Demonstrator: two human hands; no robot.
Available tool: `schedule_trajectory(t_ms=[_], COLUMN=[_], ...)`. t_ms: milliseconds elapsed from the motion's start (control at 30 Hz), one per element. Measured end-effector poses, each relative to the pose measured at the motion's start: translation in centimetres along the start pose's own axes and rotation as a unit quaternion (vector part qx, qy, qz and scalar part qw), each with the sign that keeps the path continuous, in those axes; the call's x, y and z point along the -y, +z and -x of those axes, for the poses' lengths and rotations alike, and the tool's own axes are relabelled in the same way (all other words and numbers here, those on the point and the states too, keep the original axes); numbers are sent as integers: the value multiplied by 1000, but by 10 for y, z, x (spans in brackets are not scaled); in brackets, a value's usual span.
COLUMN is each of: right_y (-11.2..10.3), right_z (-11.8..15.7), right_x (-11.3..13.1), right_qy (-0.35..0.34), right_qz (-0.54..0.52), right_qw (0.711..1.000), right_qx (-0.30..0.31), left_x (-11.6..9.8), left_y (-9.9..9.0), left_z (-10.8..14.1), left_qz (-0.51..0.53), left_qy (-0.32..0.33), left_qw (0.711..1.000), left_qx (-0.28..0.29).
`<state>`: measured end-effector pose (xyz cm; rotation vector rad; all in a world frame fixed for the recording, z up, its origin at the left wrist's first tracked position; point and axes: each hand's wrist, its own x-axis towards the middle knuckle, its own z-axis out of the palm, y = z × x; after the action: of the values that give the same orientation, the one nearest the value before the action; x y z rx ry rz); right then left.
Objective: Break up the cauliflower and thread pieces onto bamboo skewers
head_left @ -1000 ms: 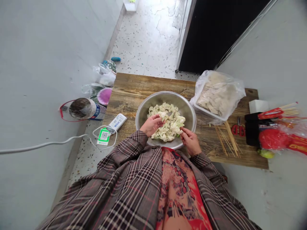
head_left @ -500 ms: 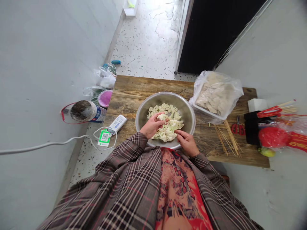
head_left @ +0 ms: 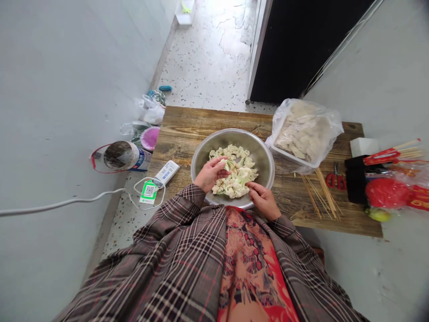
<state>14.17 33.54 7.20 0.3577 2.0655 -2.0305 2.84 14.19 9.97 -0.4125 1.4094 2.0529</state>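
A wide steel bowl (head_left: pixel 266 156) sits on the wooden table in front of me, with many pale cauliflower florets (head_left: pixel 236 184) inside. My left hand (head_left: pixel 210 174) is over the bowl's left side, its fingers curled around a small cauliflower floret (head_left: pixel 224 163). At the bowl's near right rim, my right hand (head_left: pixel 264 199) has thumb and fingertips pinched together beside the florets. What those fingertips hold is too small to make out.
A plastic-wrapped tub (head_left: pixel 301 134) of pale flat pieces stands right of the bowl. Bamboo skewers (head_left: pixel 323 197), red-handled scissors (head_left: pixel 336 180) and a black holder (head_left: pixel 355 181) lie farther right. A white power bank (head_left: pixel 167 172) with a cable is on the left edge of the wooden table (head_left: pixel 187 120).
The left fingers have loosened slightly and shifted around the floret. The right hand stays nearly in place. The whole view has drifted a little.
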Motion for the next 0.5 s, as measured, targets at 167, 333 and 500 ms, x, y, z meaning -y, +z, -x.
schedule_trajectory(t_ms=[167, 333, 500], right_y=[1, 2, 0], right_z=[2, -1, -2], right_x=[-3, -5, -6], right_qy=[-30, -37, -39], right_qz=[48, 86, 100], right_qw=[997, 996, 994], right_qx=[46, -1, -24], left_x=[2, 4, 5], left_y=[1, 4, 3], left_z=[-1, 2, 3], left_qz=[-8, -37, -26], left_qy=[19, -21, -17], left_qw=[1000, 999, 999], left_qx=[-20, 14, 41])
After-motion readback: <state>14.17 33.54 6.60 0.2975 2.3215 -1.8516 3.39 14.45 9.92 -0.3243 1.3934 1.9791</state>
